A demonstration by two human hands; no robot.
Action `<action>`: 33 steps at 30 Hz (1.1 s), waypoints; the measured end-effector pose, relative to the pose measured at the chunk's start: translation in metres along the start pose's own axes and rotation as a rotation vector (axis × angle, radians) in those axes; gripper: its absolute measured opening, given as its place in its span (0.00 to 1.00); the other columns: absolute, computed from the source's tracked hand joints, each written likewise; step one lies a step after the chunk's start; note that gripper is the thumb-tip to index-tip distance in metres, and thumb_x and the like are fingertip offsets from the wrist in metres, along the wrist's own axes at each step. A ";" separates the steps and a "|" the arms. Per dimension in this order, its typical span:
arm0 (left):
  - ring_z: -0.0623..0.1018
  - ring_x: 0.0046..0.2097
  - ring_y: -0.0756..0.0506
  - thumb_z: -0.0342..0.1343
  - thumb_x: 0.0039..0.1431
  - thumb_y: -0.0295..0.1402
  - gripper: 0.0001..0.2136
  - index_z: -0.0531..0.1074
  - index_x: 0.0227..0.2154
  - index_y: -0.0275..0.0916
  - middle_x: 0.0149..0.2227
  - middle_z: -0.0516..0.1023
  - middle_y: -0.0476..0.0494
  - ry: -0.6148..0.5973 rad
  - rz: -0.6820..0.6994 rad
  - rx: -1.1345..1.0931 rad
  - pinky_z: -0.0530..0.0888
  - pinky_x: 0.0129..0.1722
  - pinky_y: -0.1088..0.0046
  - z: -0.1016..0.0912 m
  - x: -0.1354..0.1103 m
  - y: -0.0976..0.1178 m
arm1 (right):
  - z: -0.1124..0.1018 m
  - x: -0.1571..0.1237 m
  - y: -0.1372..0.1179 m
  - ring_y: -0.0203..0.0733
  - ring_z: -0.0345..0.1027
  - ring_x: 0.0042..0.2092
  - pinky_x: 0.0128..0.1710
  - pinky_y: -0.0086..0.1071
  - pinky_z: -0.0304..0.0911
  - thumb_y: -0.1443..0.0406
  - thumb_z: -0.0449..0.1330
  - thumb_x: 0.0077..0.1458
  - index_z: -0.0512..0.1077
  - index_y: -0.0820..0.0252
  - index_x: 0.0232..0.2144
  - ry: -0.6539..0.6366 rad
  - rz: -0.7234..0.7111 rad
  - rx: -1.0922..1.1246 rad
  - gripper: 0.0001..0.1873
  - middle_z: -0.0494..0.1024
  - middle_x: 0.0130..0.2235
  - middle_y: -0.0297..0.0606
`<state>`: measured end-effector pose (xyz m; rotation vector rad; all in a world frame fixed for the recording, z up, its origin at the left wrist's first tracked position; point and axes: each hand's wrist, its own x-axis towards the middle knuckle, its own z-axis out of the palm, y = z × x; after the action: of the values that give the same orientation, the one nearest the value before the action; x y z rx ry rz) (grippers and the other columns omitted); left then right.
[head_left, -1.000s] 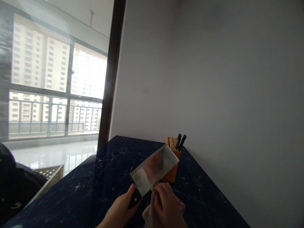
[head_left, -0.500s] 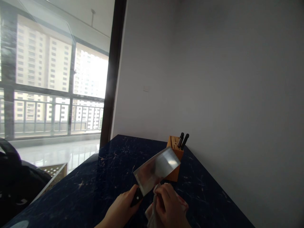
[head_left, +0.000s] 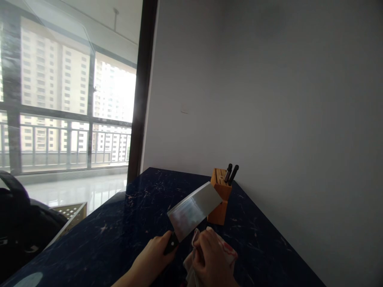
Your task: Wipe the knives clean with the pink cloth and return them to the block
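Observation:
My left hand (head_left: 155,255) is closed round the black handle of a cleaver (head_left: 194,210). Its broad, shiny blade tilts up to the right above the dark table, and the far end overlaps part of the knife block in my view. My right hand (head_left: 209,255) grips a bunched white cloth with red marks (head_left: 229,249), just below the blade and apart from it. Behind the cleaver stands the wooden knife block (head_left: 218,213), with two black-handled tools (head_left: 231,175) upright in its slots.
The dark blue marbled table (head_left: 143,207) runs back to a grey wall (head_left: 269,99). At the left are a black bag (head_left: 20,227) and a perforated pale panel (head_left: 70,211) beside the table edge. Large windows (head_left: 60,87) lie beyond.
The cleaver blade has turned slightly, so its reflection differs. My right hand with the cloth has come a little away from the blade. The view has shifted slightly.

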<state>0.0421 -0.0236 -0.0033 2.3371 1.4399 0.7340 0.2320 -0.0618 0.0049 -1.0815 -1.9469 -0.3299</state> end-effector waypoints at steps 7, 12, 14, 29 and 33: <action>0.79 0.34 0.46 0.48 0.57 0.34 0.05 0.68 0.33 0.41 0.31 0.80 0.47 -0.053 -0.013 0.027 0.66 0.28 0.80 -0.001 -0.003 0.006 | -0.001 0.001 -0.007 0.40 0.62 0.33 0.44 0.43 0.55 0.79 0.50 0.39 0.59 0.56 0.27 0.013 0.032 0.012 0.14 0.66 0.29 0.31; 0.79 0.37 0.46 0.48 0.57 0.34 0.06 0.68 0.35 0.43 0.34 0.79 0.48 -0.099 0.012 0.059 0.67 0.30 0.80 -0.004 -0.008 0.013 | 0.000 0.001 -0.006 0.40 0.64 0.35 0.40 0.37 0.59 0.77 0.50 0.43 0.61 0.56 0.29 0.004 0.110 0.046 0.13 0.68 0.31 0.32; 0.78 0.37 0.45 0.48 0.57 0.35 0.06 0.67 0.35 0.43 0.34 0.79 0.48 -0.119 0.014 0.086 0.67 0.31 0.79 -0.005 -0.009 0.014 | 0.000 0.000 -0.006 0.39 0.65 0.36 0.37 0.33 0.61 0.76 0.50 0.46 0.62 0.56 0.32 -0.003 0.153 0.086 0.12 0.69 0.32 0.33; 0.77 0.40 0.43 0.47 0.56 0.36 0.07 0.67 0.37 0.45 0.37 0.78 0.47 -0.161 0.035 0.164 0.68 0.34 0.76 -0.010 -0.011 0.020 | 0.000 0.009 -0.003 0.41 0.66 0.36 0.36 0.34 0.62 0.76 0.52 0.46 0.66 0.58 0.28 -0.027 0.239 0.032 0.10 0.70 0.31 0.35; 0.78 0.39 0.44 0.48 0.57 0.37 0.07 0.67 0.36 0.45 0.36 0.79 0.48 -0.138 0.050 0.151 0.68 0.33 0.77 -0.006 -0.010 0.016 | -0.001 0.007 -0.009 0.42 0.66 0.40 0.40 0.35 0.62 0.74 0.51 0.50 0.68 0.56 0.34 -0.088 0.217 0.041 0.11 0.71 0.35 0.36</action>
<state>0.0471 -0.0403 0.0071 2.4909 1.4266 0.4795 0.2235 -0.0642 0.0124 -1.2850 -1.8823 -0.1247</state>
